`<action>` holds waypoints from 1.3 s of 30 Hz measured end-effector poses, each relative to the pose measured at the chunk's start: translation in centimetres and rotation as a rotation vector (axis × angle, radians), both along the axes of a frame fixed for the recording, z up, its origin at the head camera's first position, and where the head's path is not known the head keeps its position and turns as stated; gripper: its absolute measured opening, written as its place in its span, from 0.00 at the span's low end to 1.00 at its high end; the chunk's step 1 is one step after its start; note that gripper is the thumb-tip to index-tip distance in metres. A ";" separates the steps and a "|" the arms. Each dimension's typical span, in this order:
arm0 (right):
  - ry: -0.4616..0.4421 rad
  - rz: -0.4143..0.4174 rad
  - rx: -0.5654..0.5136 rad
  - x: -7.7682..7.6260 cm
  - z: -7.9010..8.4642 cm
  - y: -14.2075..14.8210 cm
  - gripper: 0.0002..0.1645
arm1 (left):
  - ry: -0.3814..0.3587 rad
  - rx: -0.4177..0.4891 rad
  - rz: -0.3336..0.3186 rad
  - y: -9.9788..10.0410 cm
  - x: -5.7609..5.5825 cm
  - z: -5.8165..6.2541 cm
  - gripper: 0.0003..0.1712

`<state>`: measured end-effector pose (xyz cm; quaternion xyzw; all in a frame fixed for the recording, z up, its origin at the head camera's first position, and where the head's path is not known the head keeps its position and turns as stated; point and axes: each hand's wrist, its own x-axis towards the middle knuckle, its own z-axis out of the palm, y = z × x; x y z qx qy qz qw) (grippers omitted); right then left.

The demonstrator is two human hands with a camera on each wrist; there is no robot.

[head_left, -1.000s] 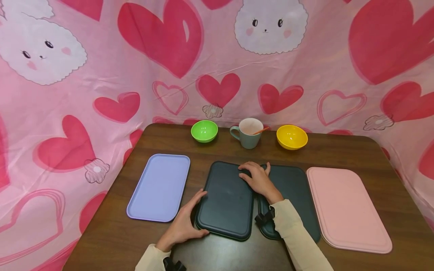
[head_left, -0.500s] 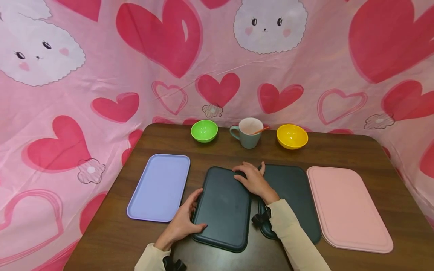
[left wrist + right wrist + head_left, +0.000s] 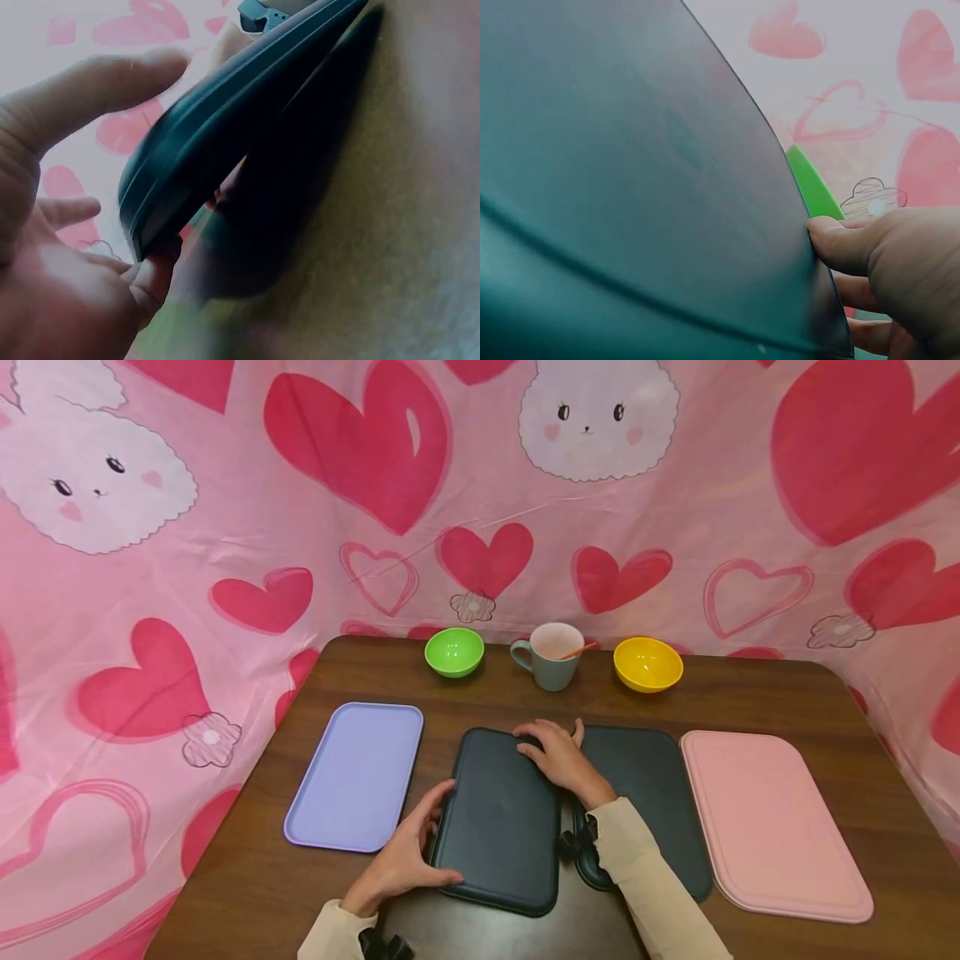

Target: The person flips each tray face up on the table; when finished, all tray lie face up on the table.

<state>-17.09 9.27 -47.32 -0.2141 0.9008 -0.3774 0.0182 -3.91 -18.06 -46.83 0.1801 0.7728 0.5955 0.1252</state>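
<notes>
A dark green tray [image 3: 498, 827] is held just off the table between both hands. In the left wrist view, a gap and a shadow show under the tray's ridged rim [image 3: 172, 142]. My left hand [image 3: 405, 856] holds the near left side, fingertips under the rim and thumb along the top. My right hand [image 3: 562, 756] pinches the far right corner; in the right wrist view its thumb [image 3: 836, 236] lies on the edge with the fingers behind. A second dark green tray [image 3: 660, 802] lies on the right, partly hidden by my right forearm.
A lavender tray [image 3: 356, 777] lies on the left of the wooden table [image 3: 442, 935], a pink tray [image 3: 772, 827] on the right. Along the back stand a green bowl [image 3: 454, 653], a grey-blue mug [image 3: 552, 664] with an orange stick in it, and a yellow bowl [image 3: 648, 665].
The held dark green tray came toward me and left with both hands, then shifted slightly back right. Its near end sits lower in the head view than a second ago. The other tableware stayed put.
</notes>
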 end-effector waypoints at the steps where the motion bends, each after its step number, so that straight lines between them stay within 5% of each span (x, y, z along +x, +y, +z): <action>1: 0.001 0.001 -0.001 -0.1 0.0 0.0 0.16 | -0.008 0.024 -0.027 -0.1 0.0 0.0 0.67; 5: -0.006 0.004 0.001 -0.3 0.0 0.1 0.16 | -0.014 0.125 -0.088 -0.2 0.0 0.1 0.68; 13: -0.005 -0.007 -0.029 -0.3 0.3 0.1 0.16 | 0.007 0.381 -0.082 -0.1 -0.3 0.2 0.60; 26: -0.011 -0.008 -0.086 0.0 1.1 0.2 0.19 | 0.052 0.487 -0.086 0.1 0.0 1.3 0.52; 39: 0.003 0.026 -0.104 0.5 1.7 -0.4 0.25 | 0.090 0.638 -0.163 0.1 -0.2 2.6 0.47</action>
